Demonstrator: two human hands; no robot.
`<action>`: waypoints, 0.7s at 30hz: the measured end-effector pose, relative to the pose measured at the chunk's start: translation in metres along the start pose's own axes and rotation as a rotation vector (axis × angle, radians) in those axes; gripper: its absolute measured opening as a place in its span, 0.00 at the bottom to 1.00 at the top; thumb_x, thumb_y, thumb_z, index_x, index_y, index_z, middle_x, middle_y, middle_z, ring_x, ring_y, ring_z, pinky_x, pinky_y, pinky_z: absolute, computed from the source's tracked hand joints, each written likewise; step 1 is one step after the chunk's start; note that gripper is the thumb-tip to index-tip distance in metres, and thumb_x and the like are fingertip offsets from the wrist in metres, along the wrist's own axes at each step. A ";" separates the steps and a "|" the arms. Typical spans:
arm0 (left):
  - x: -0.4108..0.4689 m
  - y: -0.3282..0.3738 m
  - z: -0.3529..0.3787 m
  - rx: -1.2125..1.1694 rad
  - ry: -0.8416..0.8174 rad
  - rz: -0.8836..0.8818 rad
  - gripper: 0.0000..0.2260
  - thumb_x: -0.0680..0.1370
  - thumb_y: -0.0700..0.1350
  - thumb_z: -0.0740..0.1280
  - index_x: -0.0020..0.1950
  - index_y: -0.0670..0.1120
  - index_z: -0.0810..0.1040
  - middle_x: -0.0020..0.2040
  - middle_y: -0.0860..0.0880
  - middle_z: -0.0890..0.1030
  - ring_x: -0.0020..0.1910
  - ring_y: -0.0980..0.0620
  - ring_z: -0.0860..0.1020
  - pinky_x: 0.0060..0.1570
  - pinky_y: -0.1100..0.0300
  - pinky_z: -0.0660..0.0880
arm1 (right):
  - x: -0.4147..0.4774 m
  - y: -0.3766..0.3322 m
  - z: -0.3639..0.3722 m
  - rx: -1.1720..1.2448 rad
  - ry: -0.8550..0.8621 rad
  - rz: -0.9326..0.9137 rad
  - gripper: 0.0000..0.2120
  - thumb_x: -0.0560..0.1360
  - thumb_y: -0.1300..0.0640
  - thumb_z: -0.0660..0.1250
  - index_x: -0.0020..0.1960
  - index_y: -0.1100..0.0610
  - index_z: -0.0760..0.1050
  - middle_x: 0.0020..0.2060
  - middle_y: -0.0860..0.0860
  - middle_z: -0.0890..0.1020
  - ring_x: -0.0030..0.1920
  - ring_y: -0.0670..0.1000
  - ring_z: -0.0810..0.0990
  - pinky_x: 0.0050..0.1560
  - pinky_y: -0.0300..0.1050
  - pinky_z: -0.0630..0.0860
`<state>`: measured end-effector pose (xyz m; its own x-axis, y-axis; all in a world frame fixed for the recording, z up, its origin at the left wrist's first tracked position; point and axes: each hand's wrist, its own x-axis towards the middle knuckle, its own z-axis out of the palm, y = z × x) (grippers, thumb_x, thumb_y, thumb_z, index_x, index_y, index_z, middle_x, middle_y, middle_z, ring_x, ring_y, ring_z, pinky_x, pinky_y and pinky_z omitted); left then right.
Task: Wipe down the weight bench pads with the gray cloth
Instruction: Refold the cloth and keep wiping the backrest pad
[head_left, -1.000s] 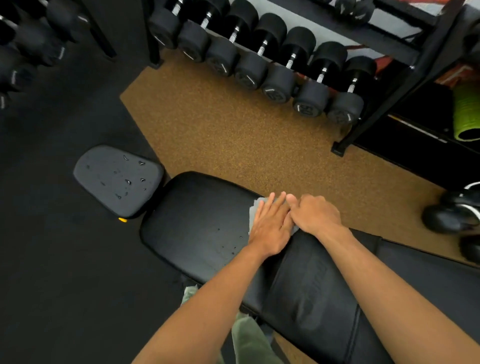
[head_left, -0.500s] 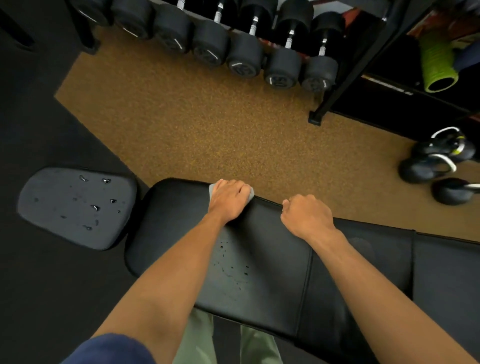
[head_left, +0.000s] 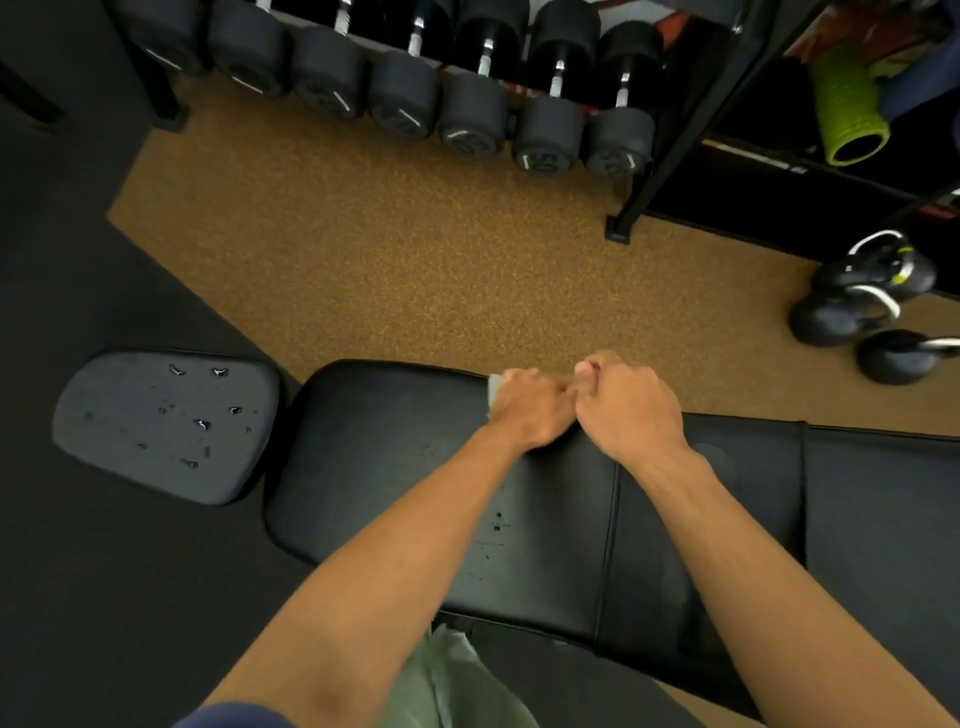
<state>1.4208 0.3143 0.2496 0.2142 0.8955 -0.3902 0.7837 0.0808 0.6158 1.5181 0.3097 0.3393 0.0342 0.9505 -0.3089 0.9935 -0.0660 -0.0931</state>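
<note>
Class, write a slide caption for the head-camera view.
Left hand holds gray cloth at far edge of long black bench pad, right hand alongside; droplets dot small gray seat pad.

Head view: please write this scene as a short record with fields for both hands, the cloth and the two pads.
left hand: fingers curled over the gray cloth, at the far edge of the long pad
right hand: curled, close beside the left hand; what it holds is unclear
gray cloth: mostly hidden, one corner shows
long pad: black, few droplets
small pad: gray, many droplets, untouched
</note>
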 end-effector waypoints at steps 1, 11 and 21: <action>-0.005 0.015 0.002 -0.017 -0.001 0.013 0.16 0.86 0.50 0.53 0.52 0.50 0.80 0.55 0.44 0.85 0.59 0.42 0.79 0.55 0.50 0.65 | -0.002 0.002 -0.004 0.017 0.026 -0.010 0.17 0.85 0.50 0.55 0.62 0.57 0.77 0.55 0.59 0.83 0.57 0.62 0.80 0.49 0.51 0.70; -0.003 -0.039 0.022 -0.092 0.103 0.008 0.14 0.83 0.52 0.52 0.46 0.53 0.75 0.49 0.51 0.81 0.56 0.46 0.77 0.62 0.47 0.65 | -0.026 0.029 -0.002 -0.165 -0.061 -0.178 0.16 0.82 0.50 0.59 0.63 0.55 0.78 0.58 0.56 0.83 0.60 0.60 0.78 0.59 0.52 0.72; -0.066 0.018 0.067 -0.241 0.163 0.010 0.27 0.87 0.57 0.46 0.86 0.53 0.46 0.86 0.52 0.43 0.83 0.48 0.32 0.81 0.43 0.35 | -0.050 0.052 0.005 -0.029 0.068 -0.307 0.20 0.85 0.52 0.55 0.71 0.58 0.73 0.70 0.56 0.77 0.71 0.55 0.73 0.76 0.53 0.61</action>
<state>1.4592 0.2271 0.2409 0.1095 0.9538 -0.2797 0.6170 0.1554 0.7714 1.5674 0.2573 0.3446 -0.2613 0.9430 -0.2060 0.9613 0.2348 -0.1444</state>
